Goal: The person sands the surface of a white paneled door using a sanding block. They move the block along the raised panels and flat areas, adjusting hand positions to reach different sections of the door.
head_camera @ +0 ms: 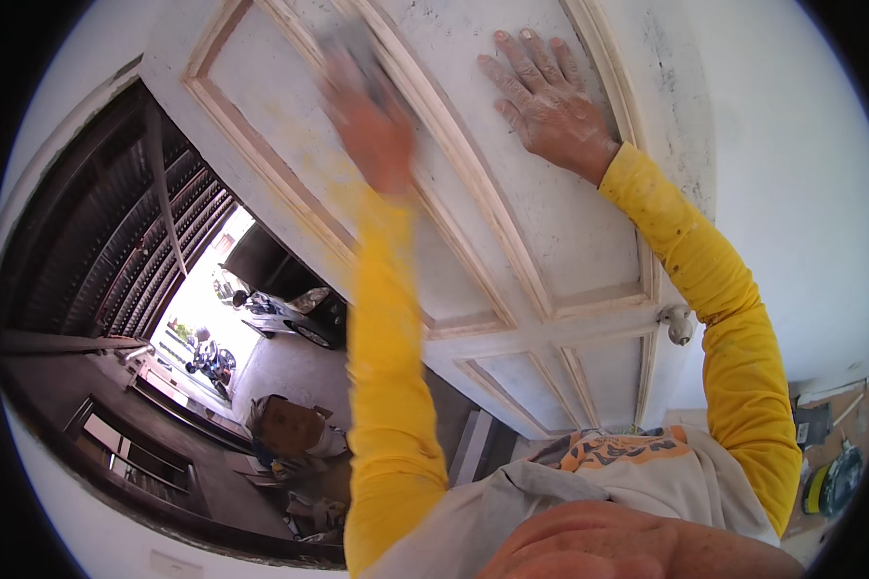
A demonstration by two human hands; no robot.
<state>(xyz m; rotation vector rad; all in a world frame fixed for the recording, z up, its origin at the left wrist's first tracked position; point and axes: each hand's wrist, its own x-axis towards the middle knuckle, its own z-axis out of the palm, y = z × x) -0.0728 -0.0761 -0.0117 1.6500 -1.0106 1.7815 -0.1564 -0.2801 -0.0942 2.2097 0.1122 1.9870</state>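
Note:
In front of me stands a white panelled door (pixel 550 340) with raised wood mouldings (pixel 471 181), whose pale timber shows through. My left hand (pixel 369 130), blurred by motion, grips a grey pad (pixel 351 47) against the door near a moulding between two tall panels. The pad is too smeared to tell whether it is sandpaper or a sanding block. Flat on the upper right panel lies my right hand (pixel 550 108), fingers spread, dusted with white powder and holding nothing. Dark scuffs mark the door face. Below my right forearm is a whitish-coated door knob (pixel 675 324).
An open doorway (pixel 148 217) at left shows a covered area with a cardboard box (pixel 286 427), a car (pixel 282 315) and a motorcycle (pixel 213 362). At lower right, a black round object with a yellow band (pixel 833 481) sits by a dark box (pixel 813 423).

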